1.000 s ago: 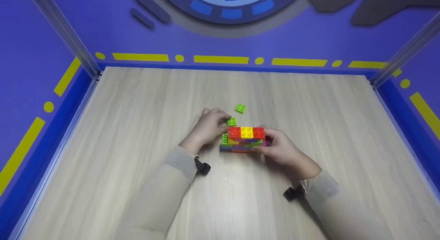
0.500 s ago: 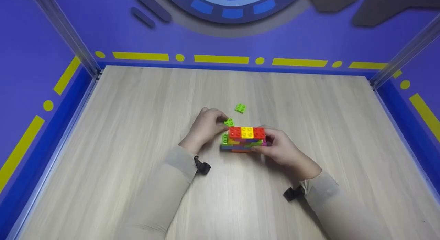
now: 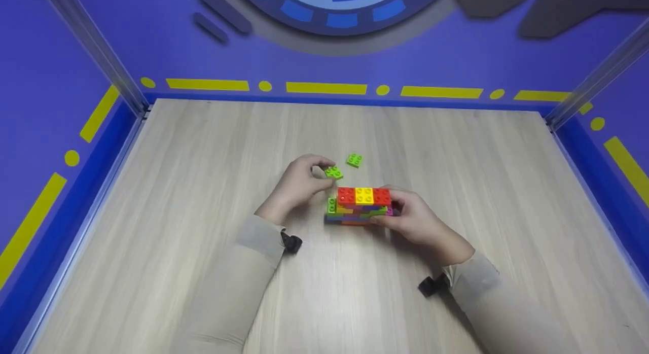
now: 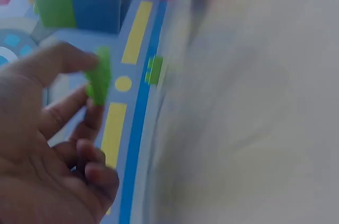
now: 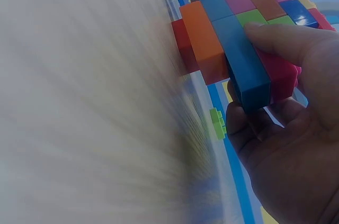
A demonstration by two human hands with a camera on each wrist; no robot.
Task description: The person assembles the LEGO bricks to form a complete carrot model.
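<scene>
Between thumb and finger, my left hand [image 3: 300, 182] pinches a small lime-green toy brick [image 3: 333, 172] with studs on top. The left wrist view shows that green brick [image 4: 99, 77] at the fingertips, slightly blurred. My right hand [image 3: 418, 217] grips the right side of a multicoloured brick stack [image 3: 364, 196], whose top row is red, yellow and red. In the right wrist view the thumb lies across the side of the stack [image 5: 241, 49], with the fingers on its other side. A second lime-green brick [image 3: 354, 160] lies on the table beyond the stack.
The pale wooden table [image 3: 203, 141] has purple-blue walls [image 3: 324, 65] with yellow dashes at the back and on both sides. Black wrist mounts [image 3: 291, 243] sit at both cuffs.
My left hand, with the green brick pinched in it, has moved away from the stack, left and slightly farther back, and the brick has turned. The right hand and stack have stayed still.
</scene>
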